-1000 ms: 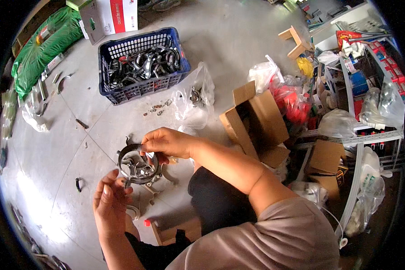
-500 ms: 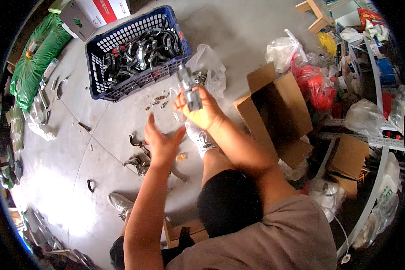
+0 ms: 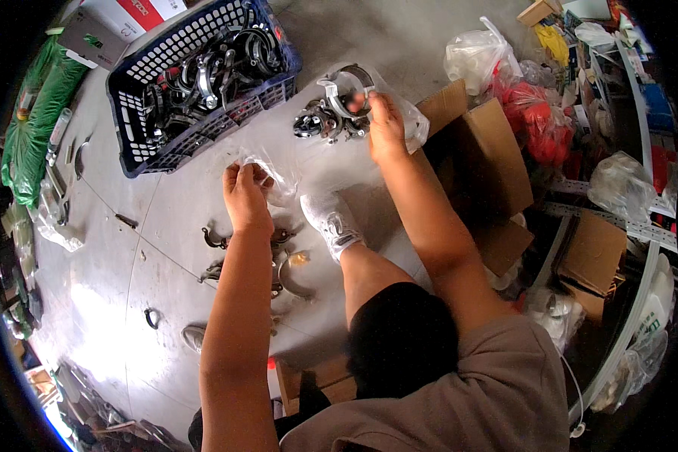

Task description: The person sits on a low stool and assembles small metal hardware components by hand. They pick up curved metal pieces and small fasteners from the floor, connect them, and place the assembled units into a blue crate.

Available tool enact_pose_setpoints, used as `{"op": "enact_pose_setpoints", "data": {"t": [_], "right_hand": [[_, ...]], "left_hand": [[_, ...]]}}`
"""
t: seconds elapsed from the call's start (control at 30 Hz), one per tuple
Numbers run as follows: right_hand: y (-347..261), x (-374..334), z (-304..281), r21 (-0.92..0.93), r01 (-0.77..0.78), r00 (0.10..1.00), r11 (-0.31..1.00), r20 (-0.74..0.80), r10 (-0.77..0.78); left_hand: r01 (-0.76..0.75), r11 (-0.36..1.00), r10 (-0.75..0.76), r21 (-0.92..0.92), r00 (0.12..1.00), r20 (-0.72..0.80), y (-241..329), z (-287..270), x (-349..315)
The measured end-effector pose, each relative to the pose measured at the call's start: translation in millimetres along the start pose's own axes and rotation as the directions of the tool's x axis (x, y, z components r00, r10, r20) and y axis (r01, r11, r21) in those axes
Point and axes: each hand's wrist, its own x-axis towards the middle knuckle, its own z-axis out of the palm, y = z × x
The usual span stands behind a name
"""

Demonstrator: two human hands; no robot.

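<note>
My left hand [image 3: 247, 200] is closed, its fingers pinching the near-left edge of a clear plastic bag [image 3: 280, 179]. To the right, my right hand [image 3: 386, 129] is closed around one side of a curved metal pipe clamp [image 3: 359, 74], held over the bag's far part. Several shiny metal clamp parts [image 3: 320, 124] lie together at the bag, just left of my right fingers. Whether my right hand also grips the plastic cannot be made out. More curved clamp pieces [image 3: 295, 277] lie on the floor, partly hidden behind my left forearm.
A dark blue plastic basket [image 3: 211, 126] full of clamps stands at the far left. An open cardboard box [image 3: 497, 151] is to the right, beside shelving with bagged goods [image 3: 535, 135]. Green plastic wrapping [image 3: 38, 128] lies far left. My shoe [image 3: 330, 218] is between my arms.
My right hand has moved right and up, with the metal clamp now over the bag. My left hand, open before, has closed on the bag's edge. The view has shifted slightly.
</note>
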Motion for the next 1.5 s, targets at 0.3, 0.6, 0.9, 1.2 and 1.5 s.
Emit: {"op": "enact_pose_setpoints", "data": {"t": [0.3, 0.6, 0.9, 1.2, 1.5], "right_hand": [[26.9, 5.6, -26.9, -0.674, 0.142, 0.963, 0.725, 0.264, 0.057], [43.3, 39.6, -32.8, -0.981, 0.019, 0.999, 0.192, 0.025, 0.032], [26.5, -72.5, 23.8, -0.557, 0.63, 0.754, 0.541, 0.605, -0.256], [70.6, -144.8, 44.5, -0.602, 0.49, 0.316, 0.63, 0.796, 0.516], [137.2, -140.4, 94.1, -0.48, 0.796, 0.09, 0.368, 0.696, 0.713]], "left_hand": [[0.046, 0.996, -0.042, -0.074, 0.998, 0.052, 8.0, 8.5, 25.7], [0.116, 0.993, -0.108, -0.023, 0.97, 0.218, 27.8, -10.0, 53.7], [0.107, 0.994, -0.104, -0.017, 0.986, 0.128, 54.3, -144.8, 41.0], [0.356, 0.932, -0.356, -0.071, 0.86, -0.366, -48.2, -318.7, -37.7], [0.629, 0.753, -0.481, 0.196, 0.728, -0.488, -141.5, -343.0, -111.8]]}}
